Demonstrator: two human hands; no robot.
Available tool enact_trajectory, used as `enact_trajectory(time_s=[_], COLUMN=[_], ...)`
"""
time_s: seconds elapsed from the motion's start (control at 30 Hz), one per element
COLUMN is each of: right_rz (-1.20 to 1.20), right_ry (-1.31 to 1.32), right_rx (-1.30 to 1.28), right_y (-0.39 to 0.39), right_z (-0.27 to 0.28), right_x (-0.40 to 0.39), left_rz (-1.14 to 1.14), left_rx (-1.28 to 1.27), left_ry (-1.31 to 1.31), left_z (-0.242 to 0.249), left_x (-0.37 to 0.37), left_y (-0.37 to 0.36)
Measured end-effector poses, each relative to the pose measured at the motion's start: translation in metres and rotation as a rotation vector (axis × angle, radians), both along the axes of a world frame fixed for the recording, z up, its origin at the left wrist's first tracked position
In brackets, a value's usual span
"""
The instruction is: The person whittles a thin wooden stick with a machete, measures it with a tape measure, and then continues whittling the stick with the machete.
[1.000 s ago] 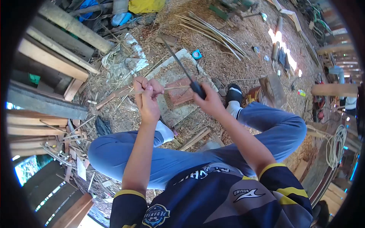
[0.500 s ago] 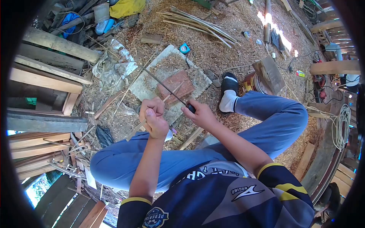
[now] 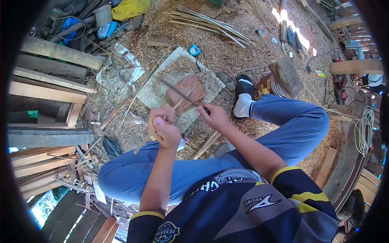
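My left hand (image 3: 164, 127) is closed around a thin pale wooden strip (image 3: 144, 141); one end sticks out below the fist and the other reaches over a reddish block (image 3: 186, 90). My right hand (image 3: 214, 117) is wrapped round the black handle of a long thin dark blade (image 3: 174, 88), blurred along its length. The blade crosses the strip above the block. The block lies on a grey slab (image 3: 152, 95) strewn with shavings.
A blue tape measure (image 3: 194, 50) lies at the slab's top edge. Beyond it is a pile of thin strips (image 3: 214, 25). A round tin (image 3: 269, 85) with a board (image 3: 286, 77) leaning on it stands past my foot. Planks (image 3: 52, 91) line the left side.
My right hand has shifted slightly right and up with the blade, whose tip has moved right and down. My left hand has stayed nearly in place with the strip.
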State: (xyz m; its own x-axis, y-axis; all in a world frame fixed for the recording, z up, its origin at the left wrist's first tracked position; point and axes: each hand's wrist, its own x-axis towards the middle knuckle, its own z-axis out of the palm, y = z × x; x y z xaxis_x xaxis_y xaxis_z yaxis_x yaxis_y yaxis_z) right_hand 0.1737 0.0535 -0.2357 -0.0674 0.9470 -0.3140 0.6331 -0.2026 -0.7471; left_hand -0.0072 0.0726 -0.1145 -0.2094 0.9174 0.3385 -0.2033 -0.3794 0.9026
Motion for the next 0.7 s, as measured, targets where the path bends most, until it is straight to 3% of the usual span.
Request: enact_trajectory(time_s=[0.1, 0.2, 0.3, 0.37, 0.6, 0.7], right_rz=[-0.085, 0.003, 0.094, 0.010, 0.117, -0.034], right_ry=[-0.090, 0.068, 0.073, 0.087, -0.030, -0.091], right_rx=[-0.111, 0.050, 0.034, -0.001, 0.051, -0.067], right_y=[0.009, 0.000, -0.002, 0.003, 0.003, 0.007], right_z=[-0.012, 0.010, -0.007, -0.015, 0.001, -0.004], right_x=[0.010, 0.008, 0.009, 0.006, 0.011, 0.008], left_rz=[0.016, 0.041, 0.073, 0.102, 0.181, 0.181], left_rx=[0.000, -0.003, -0.047, -0.055, -0.081, -0.065], left_ry=[-0.005, 0.015, 0.032, 0.038, -0.062, -0.021], left_z=[0.003, 0.004, 0.007, 0.008, -0.001, 0.003], left_x=[0.002, 0.005, 0.005, 0.003, -0.005, -0.002], left_y=[0.004, 0.006, 0.003, 0.007, 0.015, 0.014])
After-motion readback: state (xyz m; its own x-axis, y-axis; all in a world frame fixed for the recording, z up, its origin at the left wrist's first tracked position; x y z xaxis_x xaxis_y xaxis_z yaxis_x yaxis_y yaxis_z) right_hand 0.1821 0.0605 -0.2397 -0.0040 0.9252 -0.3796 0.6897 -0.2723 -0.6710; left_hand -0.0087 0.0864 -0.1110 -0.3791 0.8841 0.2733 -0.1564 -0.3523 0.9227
